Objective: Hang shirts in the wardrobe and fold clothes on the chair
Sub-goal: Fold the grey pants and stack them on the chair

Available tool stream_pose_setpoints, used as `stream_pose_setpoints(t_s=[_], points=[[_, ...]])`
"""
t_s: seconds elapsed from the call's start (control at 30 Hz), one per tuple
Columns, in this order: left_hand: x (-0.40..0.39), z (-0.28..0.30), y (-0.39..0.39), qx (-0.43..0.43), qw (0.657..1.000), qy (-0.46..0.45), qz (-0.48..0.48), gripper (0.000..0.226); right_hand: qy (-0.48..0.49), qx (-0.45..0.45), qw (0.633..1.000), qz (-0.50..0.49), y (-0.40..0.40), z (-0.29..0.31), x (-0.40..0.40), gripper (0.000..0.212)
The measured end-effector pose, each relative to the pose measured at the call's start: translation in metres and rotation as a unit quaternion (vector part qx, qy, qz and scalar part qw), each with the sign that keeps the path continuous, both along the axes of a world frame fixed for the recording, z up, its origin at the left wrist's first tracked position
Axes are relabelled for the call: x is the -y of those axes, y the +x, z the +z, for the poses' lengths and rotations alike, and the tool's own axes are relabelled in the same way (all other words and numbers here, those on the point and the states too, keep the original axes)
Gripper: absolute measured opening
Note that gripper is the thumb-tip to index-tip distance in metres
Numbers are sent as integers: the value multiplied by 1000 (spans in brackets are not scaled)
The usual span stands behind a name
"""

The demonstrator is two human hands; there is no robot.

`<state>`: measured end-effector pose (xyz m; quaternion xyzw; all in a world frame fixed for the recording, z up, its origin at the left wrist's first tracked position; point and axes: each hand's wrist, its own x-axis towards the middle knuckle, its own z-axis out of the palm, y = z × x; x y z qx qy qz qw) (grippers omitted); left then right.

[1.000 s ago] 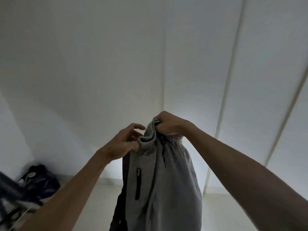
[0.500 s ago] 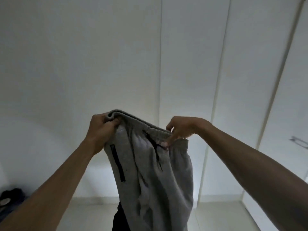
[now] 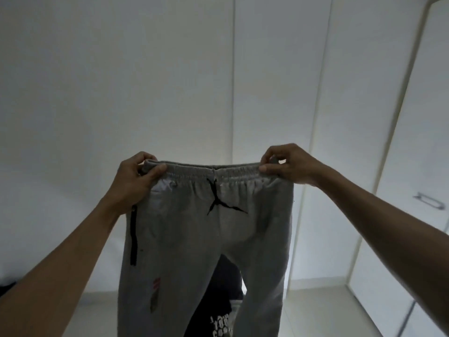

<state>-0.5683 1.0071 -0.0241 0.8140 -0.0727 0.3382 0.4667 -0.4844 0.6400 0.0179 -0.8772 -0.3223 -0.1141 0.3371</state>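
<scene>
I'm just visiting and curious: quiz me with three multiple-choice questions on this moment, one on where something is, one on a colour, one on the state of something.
1. Where do the left hand and the right hand grip the sweatpants?
A. at the leg cuffs
B. at the two ends of the waistband
C. at the knees

2. What colour is the drawstring that hangs at the front of the waistband?
A. white
B. red
C. black

3. How are the sweatpants held?
A. spread wide, legs hanging down
B. folded into a square
C. rolled into a ball

Answers:
1 B, since the fingers of each hand pinch one end of the elastic waistband.
2 C, since the cord shows dark black against the grey cloth.
3 A, since the waistband is stretched between the hands and both legs hang below.
</scene>
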Motion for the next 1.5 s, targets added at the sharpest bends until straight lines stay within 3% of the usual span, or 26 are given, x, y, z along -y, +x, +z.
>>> stream_pose_setpoints(t_s=[0.07, 0.1, 0.2, 0.3, 0.4, 0.47, 0.53, 0.6, 0.67, 0.73, 0.9, 1.0, 1.33, 1.43, 1.5], points=[[0, 9, 2, 4, 999, 26, 21, 16, -146, -7, 989, -22, 2, 6, 1, 12], [1, 12, 4, 5, 999, 30, 26, 16, -154, 9, 987, -36, 4, 10, 2, 13], [6, 18, 9, -1, 999, 32, 36, 17, 6, 43, 997, -57, 9, 20, 8, 14], [11, 20, 15, -30, 991, 90, 92, 19, -15, 40, 996, -83, 15, 16, 11, 15], [27, 21, 18, -21, 981, 101, 163, 28, 81, -15, 995, -48, 18, 5, 7, 29], [37, 20, 21, -11, 976, 99, 193, 32, 26, -56, 998, -21, 13, 3, 2, 47], [41, 15, 24, -22, 974, 86, 206, 34, -37, -53, 998, -25, 12, -1, -3, 43], [45, 9, 25, -48, 972, 56, 224, 40, 62, -31, 993, -93, 14, -3, -11, 31], [60, 2, 25, -68, 961, 38, 267, 45, 210, -58, 957, -192, 14, -7, -26, 24], [86, -2, 27, -69, 954, 30, 289, 41, 272, -93, 926, -244, 7, -15, -52, 14], [144, -5, 37, -86, 981, -45, 168, 22, 278, -144, 943, -115, -22, -26, -101, 12], [151, -8, 40, -87, 983, -113, 120, 9, 250, -133, 954, -100, -19, -31, -99, 19], [144, -11, 46, -107, 984, -118, 77, 9, 195, -86, 975, -64, -16, -37, -94, 11], [143, -6, 40, -129, 976, -177, 4, 26, 184, -76, 979, -36, -17, -34, -96, 20], [139, -2, 33, -136, 971, -191, -44, 29, 161, -115, 980, -11, -14, -28, -92, 28]])
